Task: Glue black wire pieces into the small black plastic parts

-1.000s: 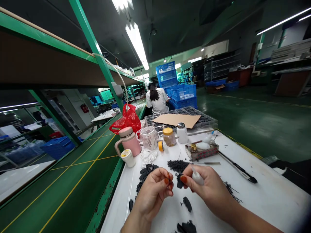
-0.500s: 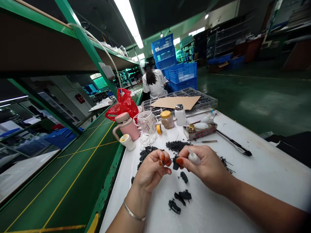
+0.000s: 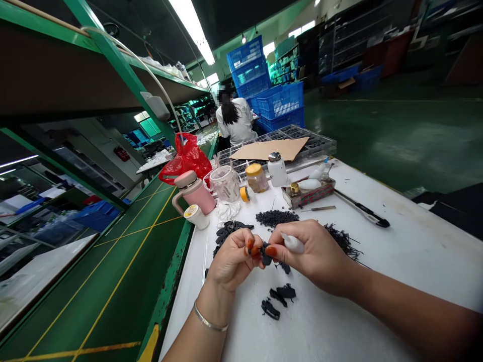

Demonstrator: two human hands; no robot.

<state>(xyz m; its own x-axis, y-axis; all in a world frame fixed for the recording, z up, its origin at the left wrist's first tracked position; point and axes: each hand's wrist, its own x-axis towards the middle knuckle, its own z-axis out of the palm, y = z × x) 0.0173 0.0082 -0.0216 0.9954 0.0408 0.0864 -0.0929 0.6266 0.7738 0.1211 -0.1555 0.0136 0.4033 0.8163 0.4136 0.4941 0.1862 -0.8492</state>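
A small black part [image 3: 266, 257] is pinched in my right hand [image 3: 317, 256], which also has a small white bottle [image 3: 293, 244] tucked against its palm. My left hand [image 3: 234, 256] is closed at the fingertips, touching the left side of that part; whatever lies between those fingertips is too small to make out. Below the hands, several black parts [image 3: 270, 309] lie on the white table [image 3: 302, 327]. Behind my left hand is a pile of black pieces [image 3: 230, 231]. Tiny black rings [image 3: 277, 217] form a heap beyond my hands, and thin black sticks [image 3: 341, 239] lie beyond my right wrist.
A pink flask [image 3: 196, 193], white cup [image 3: 196, 217], clear jug [image 3: 225, 183], yellow-lidded jar [image 3: 257, 178] and white bottle [image 3: 277, 170] stand at the back. A small box [image 3: 311, 193] and black-handled tool [image 3: 362, 208] are on the right. A person [image 3: 236, 120] sits beyond.
My hands have come together, so the left fingertips now meet the black part. Both hands sit slightly further left in view, and the camera view has shifted a little.
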